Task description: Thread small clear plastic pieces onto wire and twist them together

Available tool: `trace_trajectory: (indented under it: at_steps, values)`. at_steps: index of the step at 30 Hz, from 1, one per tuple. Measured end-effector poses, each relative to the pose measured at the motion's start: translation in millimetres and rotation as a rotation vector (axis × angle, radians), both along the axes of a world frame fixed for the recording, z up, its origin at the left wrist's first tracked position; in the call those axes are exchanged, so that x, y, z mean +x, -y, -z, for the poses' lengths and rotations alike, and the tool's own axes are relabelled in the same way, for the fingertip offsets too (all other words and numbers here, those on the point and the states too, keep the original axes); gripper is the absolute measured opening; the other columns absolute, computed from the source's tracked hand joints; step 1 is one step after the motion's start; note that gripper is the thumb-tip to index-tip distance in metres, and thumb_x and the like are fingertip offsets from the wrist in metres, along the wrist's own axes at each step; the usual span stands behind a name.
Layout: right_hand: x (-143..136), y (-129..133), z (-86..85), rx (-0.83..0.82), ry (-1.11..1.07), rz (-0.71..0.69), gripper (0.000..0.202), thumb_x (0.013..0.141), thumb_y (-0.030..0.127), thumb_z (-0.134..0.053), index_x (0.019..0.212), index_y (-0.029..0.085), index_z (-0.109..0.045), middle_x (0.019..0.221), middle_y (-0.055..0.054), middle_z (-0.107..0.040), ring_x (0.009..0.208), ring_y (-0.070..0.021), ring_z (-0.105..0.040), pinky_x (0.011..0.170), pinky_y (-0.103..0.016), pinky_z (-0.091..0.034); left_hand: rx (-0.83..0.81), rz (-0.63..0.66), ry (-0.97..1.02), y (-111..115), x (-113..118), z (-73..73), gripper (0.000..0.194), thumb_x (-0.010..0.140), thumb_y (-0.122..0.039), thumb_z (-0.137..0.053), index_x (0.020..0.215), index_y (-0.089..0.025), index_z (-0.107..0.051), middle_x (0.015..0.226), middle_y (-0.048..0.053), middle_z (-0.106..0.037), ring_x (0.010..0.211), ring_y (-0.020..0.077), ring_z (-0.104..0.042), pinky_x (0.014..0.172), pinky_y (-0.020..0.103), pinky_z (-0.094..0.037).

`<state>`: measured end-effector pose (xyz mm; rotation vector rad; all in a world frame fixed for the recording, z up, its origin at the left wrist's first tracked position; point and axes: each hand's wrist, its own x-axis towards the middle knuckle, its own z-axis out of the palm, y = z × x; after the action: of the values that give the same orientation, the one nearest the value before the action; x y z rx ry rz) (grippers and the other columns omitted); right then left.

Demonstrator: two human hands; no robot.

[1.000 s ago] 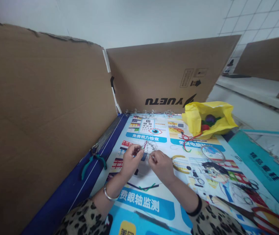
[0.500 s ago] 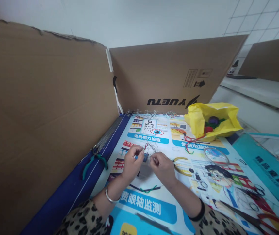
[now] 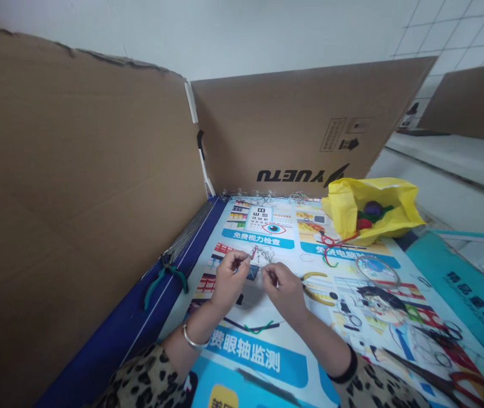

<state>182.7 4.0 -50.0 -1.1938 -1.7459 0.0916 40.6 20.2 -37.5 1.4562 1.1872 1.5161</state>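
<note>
A small tangle of thin, silvery twisted wire [image 3: 263, 255] rises between my hands, with a red strand [image 3: 253, 253] on its left side. My left hand [image 3: 228, 283] is closed in a pinch on the left part of this wire. On the other side, my right hand [image 3: 284, 292] pinches the wire's lower right end between thumb and curled fingers; the exact grip spot is hidden. Just right of that hand lie pliers with yellow handles [image 3: 316, 294], partly covered by it. A green twisted strand [image 3: 259, 327] rests on the printed sheet below the hands.
Teal-handled pliers [image 3: 165, 280] and a bundle of straight wires [image 3: 187, 231] lie at the left. A yellow bag [image 3: 344, 218] holds coloured balls. At the right are a clear spool [image 3: 378, 271], scissors [image 3: 431, 378] and a teal box [image 3: 450, 277]. Cardboard walls [image 3: 97, 170] stand left and behind.
Both hands keep their pinches on the wire and have hardly moved. The right hand has turned slightly, and the view has shifted a little.
</note>
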Motion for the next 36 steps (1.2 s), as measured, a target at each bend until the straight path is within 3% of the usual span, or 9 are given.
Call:
trace_trajectory:
  at_steps: [11,19,24,29,36]
  values:
    - [5,3,-8.7,-0.126,-0.25,-0.107,0.013,0.086,0.027,-0.048,0.079,0.02,-0.057,0.067,0.0,-0.055,0.057,-0.0123,-0.049,0.058,-0.025,-0.04,0.007,0.013,0.034,-1,-1,-2.3,0.005,0.076,-0.02,-0.055,0.079,-0.017,-0.054,0.086,0.003,-0.057,0.08,0.0131,-0.054,0.072,0.024,-0.042]
    - [7,1,-15.3,-0.314,-0.704,-0.177,0.018,0.088,0.034,-0.048,0.081,0.02,-0.057,0.059,0.004,-0.051,0.051,-0.0103,-0.049,0.055,-0.025,-0.041,-0.027,0.024,0.013,-4,-4,-1.6,0.004,0.079,-0.019,-0.051,0.076,-0.017,-0.052,0.097,0.006,-0.06,0.094,0.0171,-0.055,0.083,0.03,-0.04]
    - [7,-2,-15.1,-0.349,-0.855,-0.225,0.018,0.087,0.035,-0.05,0.081,0.02,-0.058,0.055,0.005,-0.05,0.047,-0.0095,-0.047,0.051,-0.024,-0.039,-0.04,0.031,-0.008,-6,-5,0.0,0.002,0.078,-0.018,-0.051,0.079,-0.017,-0.052,0.095,0.005,-0.059,0.087,0.0153,-0.056,0.077,0.028,-0.042]
    - [8,-1,-14.0,-0.361,-0.888,-0.259,0.018,0.086,0.034,-0.052,0.076,0.02,-0.057,0.052,0.005,-0.051,0.046,-0.009,-0.047,0.049,-0.024,-0.038,-0.047,0.036,-0.025,-10,-4,3.4,0.017,0.074,-0.012,-0.051,0.09,-0.018,-0.051,0.082,0.001,-0.057,0.074,0.0126,-0.055,0.067,0.024,-0.042]
    - [9,-4,-12.9,-0.371,-0.961,-0.279,0.019,0.085,0.033,-0.052,0.073,0.019,-0.056,0.049,0.005,-0.05,0.044,-0.0095,-0.045,0.047,-0.024,-0.036,-0.024,0.062,-0.048,-11,-3,3.6,0.031,0.068,-0.007,-0.051,0.097,-0.018,-0.049,0.088,0.003,-0.058,0.079,0.0129,-0.057,0.07,0.024,-0.043]
